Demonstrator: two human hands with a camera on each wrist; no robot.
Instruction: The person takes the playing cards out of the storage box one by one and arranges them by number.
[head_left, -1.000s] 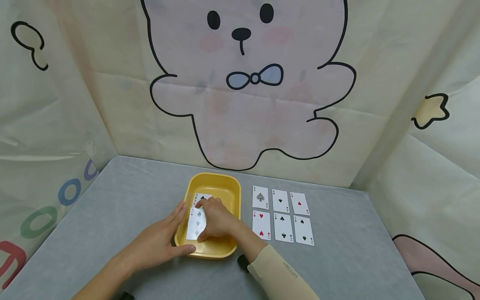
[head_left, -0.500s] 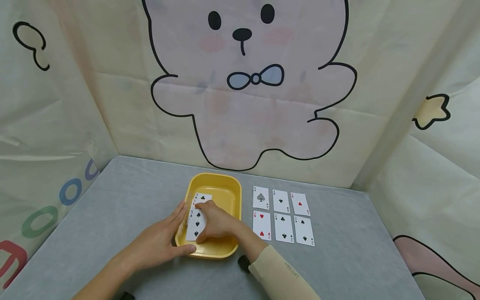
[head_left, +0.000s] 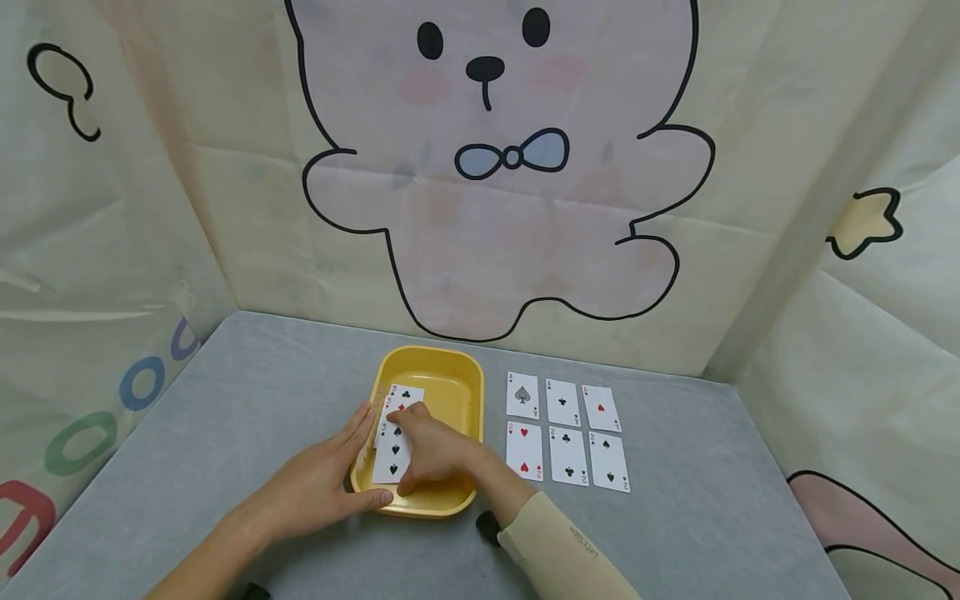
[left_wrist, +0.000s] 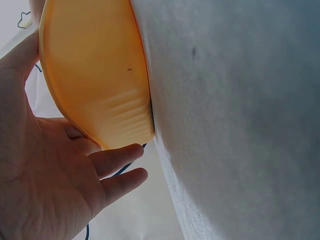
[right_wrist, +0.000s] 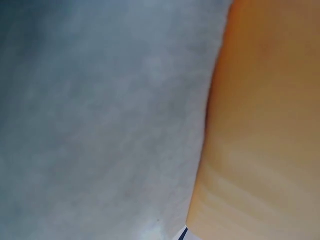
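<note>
In the head view a yellow tray (head_left: 471, 392) stands on the grey tabletop, with overlapping playing cards (head_left: 406, 393) along its left side. The nearest of them is a three of spades (head_left: 390, 465), face up. My right hand (head_left: 435, 450) reaches into the tray and pinches this card, fingers at its far end and thumb at its near right corner. My left hand (head_left: 326, 479) steadies the tray from the left, fairly straight fingers along the left rim and thumb on the near rim. The left wrist view shows its fingers against the tray's outer wall (left_wrist: 95, 65).
Right of the tray lie two rows of face-up cards: three aces, with the ace of clubs (head_left: 562, 402) in the middle, and three twos, with the two of clubs (head_left: 567, 456) in the middle. A cloth backdrop (head_left: 510, 250) closes off the far side.
The three of spades has lost its glare and slid slightly toward me, baring a red pip on a card beneath. My right hand has shifted a little with it; the left stays put.
</note>
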